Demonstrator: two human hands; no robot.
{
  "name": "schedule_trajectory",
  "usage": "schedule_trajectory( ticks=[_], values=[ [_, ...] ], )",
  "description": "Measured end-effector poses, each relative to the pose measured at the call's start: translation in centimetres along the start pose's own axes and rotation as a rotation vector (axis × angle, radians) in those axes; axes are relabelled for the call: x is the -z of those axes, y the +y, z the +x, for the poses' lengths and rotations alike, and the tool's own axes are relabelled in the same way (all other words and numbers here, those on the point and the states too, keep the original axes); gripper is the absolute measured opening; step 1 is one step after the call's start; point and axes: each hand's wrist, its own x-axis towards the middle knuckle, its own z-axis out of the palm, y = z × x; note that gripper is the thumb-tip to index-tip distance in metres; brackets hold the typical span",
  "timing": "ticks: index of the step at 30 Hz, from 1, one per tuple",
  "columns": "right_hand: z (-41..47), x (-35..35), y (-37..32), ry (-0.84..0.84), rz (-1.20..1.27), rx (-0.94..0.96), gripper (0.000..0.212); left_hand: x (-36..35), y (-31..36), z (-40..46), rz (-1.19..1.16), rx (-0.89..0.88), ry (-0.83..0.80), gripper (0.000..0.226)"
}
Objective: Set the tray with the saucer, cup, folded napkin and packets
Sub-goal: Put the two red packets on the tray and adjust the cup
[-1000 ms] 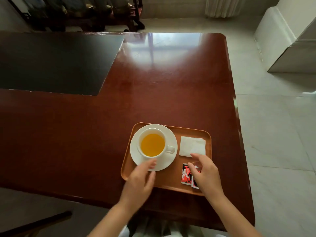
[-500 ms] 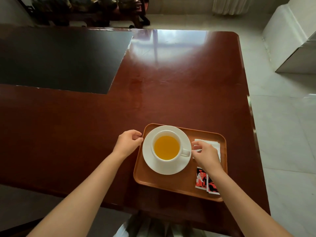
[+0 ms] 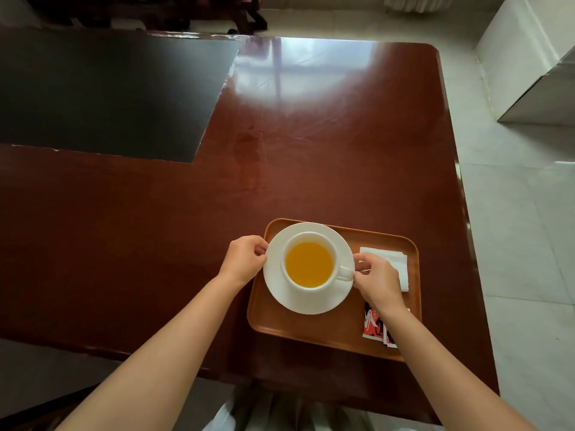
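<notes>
Two hands are on a white saucer point(image 3: 308, 301) in the head view, one on each side. The left hand point(image 3: 245, 259) pinches the saucer's left rim with curled fingers. The right hand point(image 3: 378, 283) pinches the right rim, just beside the handle of the cup point(image 3: 309, 264). The white cup sits in the middle of the saucer and is full of a yellow-orange drink.

The saucer rests on the left half of an orange-brown tray point(image 3: 298, 329). Its far rim hangs a little over the tray's far edge. A folded white napkin point(image 3: 395, 264) lies at the tray's far right corner, partly under the right hand. Some red, black and white packets point(image 3: 371, 325) lie at the tray's near right corner, partly under the right arm. The marks on them are too small to read.

The tray sits on a shiny red-brown desk point(image 3: 155, 244), near its right edge and close to the near edge. A big dark flat panel point(image 3: 102, 94) covers the desk's far left part. Light shines off the far end of the desk. The floor point(image 3: 525, 231) to the right has pale tiles. A pale block point(image 3: 529, 57) stands on it past the desk's far right corner. Dark wooden furniture point(image 3: 202, 10) stands beyond the far edge.
</notes>
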Motion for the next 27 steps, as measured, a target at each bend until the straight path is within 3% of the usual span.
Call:
schedule_trajectory(
  ticks=[16, 18, 22, 27],
  values=[
    [-1.5, -0.5, 0.6, 0.009, -0.009, 0.081, 0.024, -0.8, -1.1, -2.7, -0.056, 0.016, 0.052, 0.013],
    [-2.1, -0.3, 0.6, 0.043, -0.081, 0.151, 0.037, -0.9, -1.2, -3.1, -0.063, 0.018, 0.069, 0.015],
    [-3.8, 0.1, 1.1, 0.058, -0.322, 0.516, 0.070, -1.0, -1.2, -3.3, -0.067, 0.018, 0.075, 0.016],
    [-3.9, -0.2, 1.1, 0.011, -0.265, 0.583, 0.065, -1.0, -1.2, -3.4, -0.073, 0.023, 0.079, 0.016]
  ],
)
